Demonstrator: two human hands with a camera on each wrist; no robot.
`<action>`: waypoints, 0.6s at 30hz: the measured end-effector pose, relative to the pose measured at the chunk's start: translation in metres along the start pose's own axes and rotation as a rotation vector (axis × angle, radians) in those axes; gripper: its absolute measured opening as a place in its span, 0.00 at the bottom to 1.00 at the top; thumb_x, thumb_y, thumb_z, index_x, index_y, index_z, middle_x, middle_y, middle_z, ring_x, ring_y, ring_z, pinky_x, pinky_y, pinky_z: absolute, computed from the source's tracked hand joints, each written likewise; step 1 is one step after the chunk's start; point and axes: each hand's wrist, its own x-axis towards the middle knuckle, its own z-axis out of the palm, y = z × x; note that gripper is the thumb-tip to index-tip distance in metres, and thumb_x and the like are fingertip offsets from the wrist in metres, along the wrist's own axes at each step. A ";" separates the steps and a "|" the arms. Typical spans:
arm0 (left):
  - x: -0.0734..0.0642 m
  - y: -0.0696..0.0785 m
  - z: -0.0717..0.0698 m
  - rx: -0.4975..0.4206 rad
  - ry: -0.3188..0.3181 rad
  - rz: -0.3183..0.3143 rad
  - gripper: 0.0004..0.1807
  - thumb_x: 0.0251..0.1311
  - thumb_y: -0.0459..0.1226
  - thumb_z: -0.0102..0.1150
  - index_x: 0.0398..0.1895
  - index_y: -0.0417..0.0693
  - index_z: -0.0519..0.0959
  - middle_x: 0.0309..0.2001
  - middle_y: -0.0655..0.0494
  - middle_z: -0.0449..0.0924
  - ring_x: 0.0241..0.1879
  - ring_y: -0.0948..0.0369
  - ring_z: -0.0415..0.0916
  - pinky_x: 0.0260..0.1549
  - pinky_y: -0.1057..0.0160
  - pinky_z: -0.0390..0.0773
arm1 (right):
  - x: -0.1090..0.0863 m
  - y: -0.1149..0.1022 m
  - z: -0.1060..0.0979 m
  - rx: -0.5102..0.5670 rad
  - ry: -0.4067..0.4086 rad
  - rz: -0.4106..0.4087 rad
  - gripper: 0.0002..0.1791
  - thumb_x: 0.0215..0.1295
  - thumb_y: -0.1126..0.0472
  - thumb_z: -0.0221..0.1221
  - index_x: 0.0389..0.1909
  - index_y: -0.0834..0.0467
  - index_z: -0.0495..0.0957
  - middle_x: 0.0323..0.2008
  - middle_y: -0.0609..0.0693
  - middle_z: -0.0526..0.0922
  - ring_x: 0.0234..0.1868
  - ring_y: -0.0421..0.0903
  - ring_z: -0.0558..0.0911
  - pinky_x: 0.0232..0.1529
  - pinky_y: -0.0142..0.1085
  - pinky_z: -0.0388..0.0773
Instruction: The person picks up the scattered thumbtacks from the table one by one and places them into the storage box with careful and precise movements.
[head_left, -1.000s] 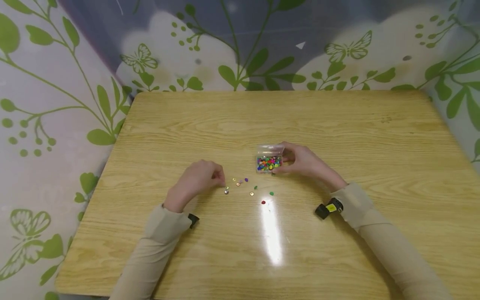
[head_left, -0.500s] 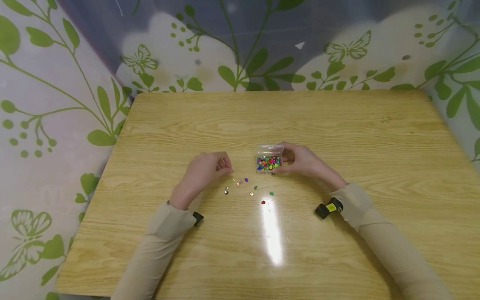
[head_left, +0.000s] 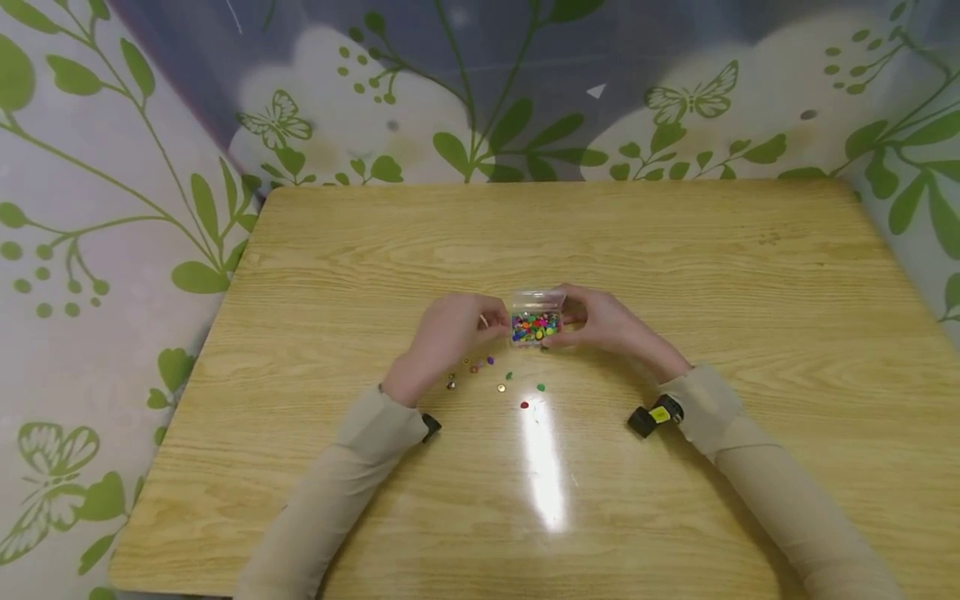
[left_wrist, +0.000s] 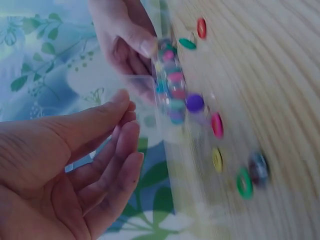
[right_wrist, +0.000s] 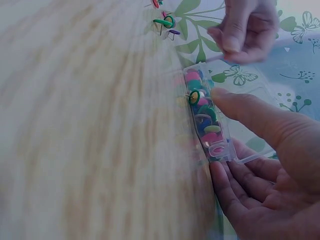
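A small clear plastic box [head_left: 536, 327] full of colourful thumbtacks stands on the table with its hinged lid [head_left: 537, 298] raised. My right hand [head_left: 611, 321] grips the box at its right end, thumb in front and fingers behind. Close to its left end is my left hand [head_left: 453, 333], thumb and forefinger tips pinched together. In the right wrist view a thin pale bit shows at those fingertips, seemingly a thumbtack mostly hidden by them. Several loose thumbtacks lie in front of the box, among them a red thumbtack [head_left: 524, 405] and a purple thumbtack [head_left: 491, 361].
The wooden table [head_left: 675, 242] has a bright light reflection [head_left: 542, 467] near its front. Leaf-and-butterfly patterned walls [head_left: 330, 92] stand behind it and at both sides. Each wrist wears a black camera [head_left: 654, 415].
My left hand has moved right and away from me, from the loose thumbtacks to the box's left end, fingertips still pinched. The right hand and box stay in place.
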 end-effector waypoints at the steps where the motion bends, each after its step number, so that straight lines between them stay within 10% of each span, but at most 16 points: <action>1: 0.002 0.003 0.001 0.001 0.004 0.009 0.04 0.65 0.43 0.67 0.35 0.56 0.87 0.32 0.64 0.87 0.30 0.66 0.82 0.31 0.64 0.78 | 0.000 0.000 0.000 0.003 0.001 0.001 0.37 0.56 0.63 0.74 0.67 0.58 0.71 0.55 0.61 0.81 0.54 0.56 0.84 0.55 0.47 0.81; 18: 0.007 0.009 0.011 -0.004 0.036 0.005 0.08 0.67 0.38 0.66 0.46 0.57 0.88 0.39 0.59 0.88 0.28 0.66 0.80 0.23 0.67 0.75 | 0.001 0.004 -0.001 0.024 -0.001 -0.014 0.35 0.57 0.60 0.75 0.65 0.58 0.73 0.56 0.61 0.81 0.56 0.57 0.83 0.57 0.49 0.79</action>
